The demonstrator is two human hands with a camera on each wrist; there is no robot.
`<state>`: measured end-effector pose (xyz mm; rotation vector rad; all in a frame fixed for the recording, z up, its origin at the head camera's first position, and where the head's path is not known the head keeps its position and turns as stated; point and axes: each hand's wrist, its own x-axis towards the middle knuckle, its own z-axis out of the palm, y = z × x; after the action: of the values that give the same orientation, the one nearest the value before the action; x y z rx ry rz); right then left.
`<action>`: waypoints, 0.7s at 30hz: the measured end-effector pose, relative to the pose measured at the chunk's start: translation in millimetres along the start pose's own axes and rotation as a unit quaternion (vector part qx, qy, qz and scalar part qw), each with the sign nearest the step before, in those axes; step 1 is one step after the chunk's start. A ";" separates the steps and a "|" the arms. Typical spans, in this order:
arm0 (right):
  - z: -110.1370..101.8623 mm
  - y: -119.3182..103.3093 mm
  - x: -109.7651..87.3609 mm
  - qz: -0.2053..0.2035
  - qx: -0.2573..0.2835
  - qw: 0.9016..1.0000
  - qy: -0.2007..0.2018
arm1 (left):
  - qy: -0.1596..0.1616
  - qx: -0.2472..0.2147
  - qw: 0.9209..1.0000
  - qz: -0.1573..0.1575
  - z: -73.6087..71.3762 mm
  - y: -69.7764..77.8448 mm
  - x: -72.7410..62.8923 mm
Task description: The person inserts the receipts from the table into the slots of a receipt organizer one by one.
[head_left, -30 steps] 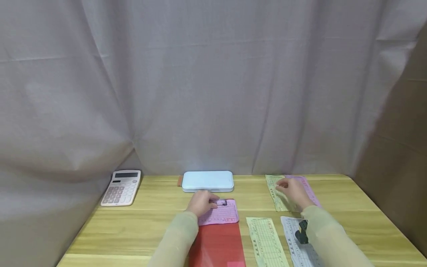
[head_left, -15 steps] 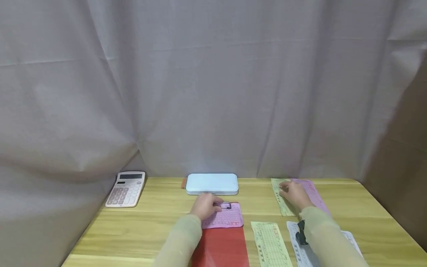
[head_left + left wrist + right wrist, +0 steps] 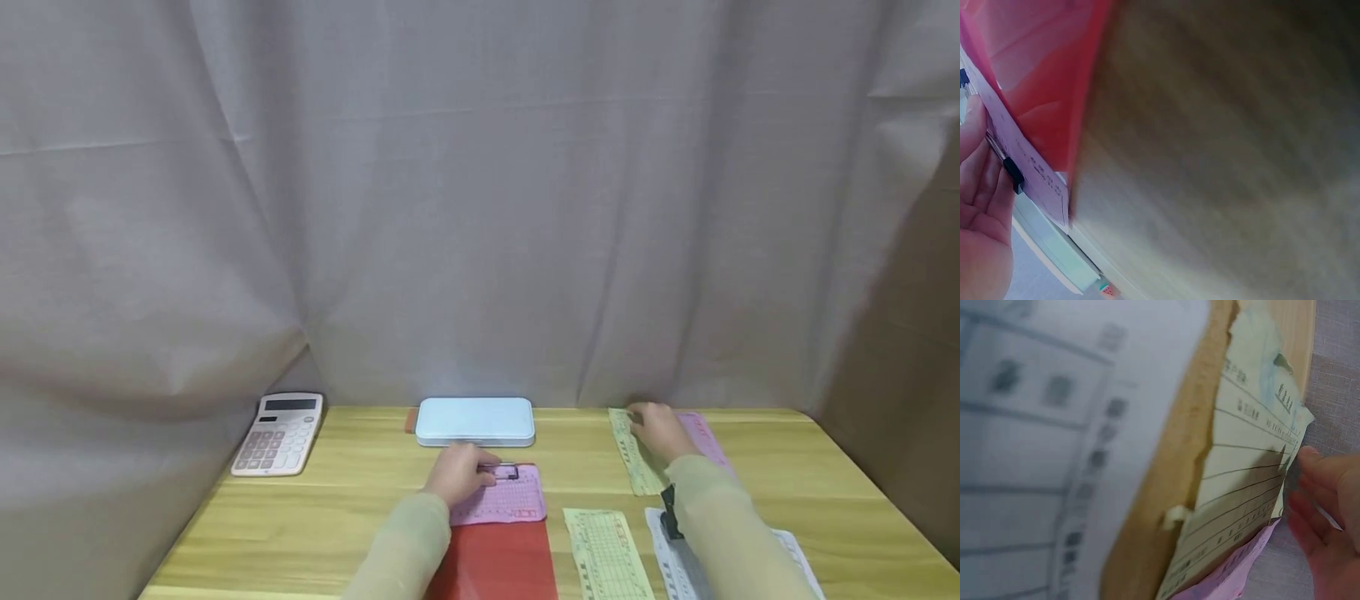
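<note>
My left hand (image 3: pixel 455 475) grips the metal clip (image 3: pixel 507 472) of a red clipboard (image 3: pixel 495 562), thumb on one side and fingers on the other. Beneath the clip lies a pink form (image 3: pixel 504 500), its far part hidden by the hand; the left wrist view shows the clip's black end (image 3: pixel 1014 175) close to my fingers. At the back right, my right hand (image 3: pixel 660 433) pinches the edge of a pale green form (image 3: pixel 637 458). The right wrist view has the thumb tip (image 3: pixel 1310 452) at that form's edge. Another pink form (image 3: pixel 708 437) sits partly under it.
A second green form (image 3: pixel 609 554) and a white form (image 3: pixel 675 562) lie in front, the white one partly covered by my right forearm. A light blue case (image 3: pixel 475 419) stands behind the clipboard. A calculator (image 3: pixel 279 435) is at the left, before a grey curtain (image 3: pixel 465 208).
My right hand has come to the far end of the green form, its fingers now at the edge. The left hand keeps its hold on the clip. The head view has shifted slightly.
</note>
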<state>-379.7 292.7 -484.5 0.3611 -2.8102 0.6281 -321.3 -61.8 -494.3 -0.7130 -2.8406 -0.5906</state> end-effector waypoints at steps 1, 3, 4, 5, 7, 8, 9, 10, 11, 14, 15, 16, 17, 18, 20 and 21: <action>0.1 -0.1 1.4 0.002 0.000 1.000 -0.003 | -0.001 -0.001 1.000 -0.002 0.3 0.1 0.3; 0.4 -0.2 4.1 0.003 -0.007 1.000 -0.015 | -0.003 -0.001 1.000 -0.006 0.7 0.3 1.0; 0.9 -0.3 5.0 0.006 -0.008 1.000 -0.021 | -0.005 -0.001 1.000 -0.009 1.0 0.3 1.3; 1.4 -0.2 6.2 0.007 -0.011 1.000 -0.028 | -0.005 -0.001 1.000 -0.012 1.0 0.3 1.6; 2.4 -0.3 6.8 0.010 -0.016 0.999 -0.039 | -0.005 0.002 1.000 -0.016 0.6 0.8 1.5; 2.9 -0.4 6.7 0.011 -0.019 0.999 -0.043 | -0.005 0.003 1.000 -0.017 0.4 1.3 1.1; 3.5 -0.3 6.5 0.013 -0.019 0.999 -0.044 | -0.004 0.004 1.000 -0.014 0.1 1.6 0.7; 3.9 -0.5 6.4 0.016 -0.019 0.999 -0.045 | -0.003 0.005 1.000 -0.013 -0.4 2.0 0.4; 4.0 -0.7 6.5 0.018 -0.020 0.999 -0.046 | -0.003 0.006 1.000 -0.012 -1.0 2.5 0.2; 3.5 -1.9 6.9 0.028 -0.021 0.998 -0.048 | -0.004 0.005 1.000 -0.009 -2.3 3.7 -0.3; 3.5 -2.2 6.8 0.032 -0.020 0.998 -0.048 | -0.004 0.005 1.000 -0.009 -2.7 4.1 -0.3; 3.4 -2.4 7.0 0.034 -0.021 0.998 -0.048 | -0.006 0.003 1.000 -0.013 -2.9 4.6 -0.2; 3.6 -2.5 7.2 0.036 -0.023 0.998 -0.047 | -0.007 0.001 1.000 -0.016 -3.1 5.0 -0.2; 3.9 -2.7 7.1 0.037 -0.026 0.998 -0.046 | -0.008 0.002 1.000 -0.017 -3.2 5.0 -0.1; 5.4 -2.3 7.1 0.036 -0.032 0.998 -0.040 | -0.010 0.000 1.000 -0.024 -3.2 4.9 0.3; 6.2 -2.2 7.3 0.033 -0.036 0.998 -0.037 | -0.011 -0.001 1.000 -0.028 -3.2 4.8 0.4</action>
<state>-387.0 286.6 -487.1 0.2841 -2.9165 0.5361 -319.1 -59.1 -489.7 -0.6477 -2.8887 -0.5982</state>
